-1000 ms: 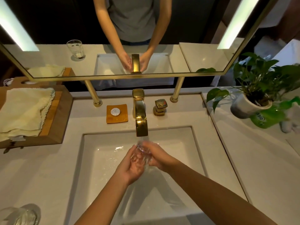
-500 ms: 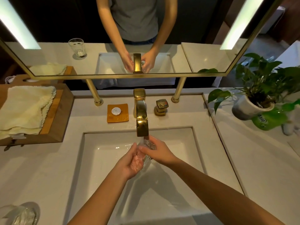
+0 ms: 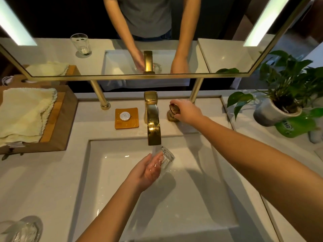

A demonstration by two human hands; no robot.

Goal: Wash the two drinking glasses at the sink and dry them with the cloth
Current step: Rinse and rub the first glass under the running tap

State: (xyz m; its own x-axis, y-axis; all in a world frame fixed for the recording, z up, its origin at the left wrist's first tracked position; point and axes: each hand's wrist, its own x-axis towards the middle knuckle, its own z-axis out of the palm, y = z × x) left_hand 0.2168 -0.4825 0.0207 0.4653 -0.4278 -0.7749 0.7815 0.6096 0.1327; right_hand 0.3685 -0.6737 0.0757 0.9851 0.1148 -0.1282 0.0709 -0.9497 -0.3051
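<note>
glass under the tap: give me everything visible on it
The drinking glass is clear, apparently faceted glass, tilted with its thick base up and to the right. It sits over the white sink basin, just below the gold faucet spout, with water running beside its rim. Only the left hand holds it, palm up, fingers behind the wall. It looks wet.

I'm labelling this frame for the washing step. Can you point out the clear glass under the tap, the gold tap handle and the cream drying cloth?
Clear drinking glass (image 3: 167, 156), head view: its ribbed side wall.
Gold tap handle (image 3: 173, 107), head view: its top face.
Cream drying cloth (image 3: 22, 114), head view: middle of the folded top.
</note>
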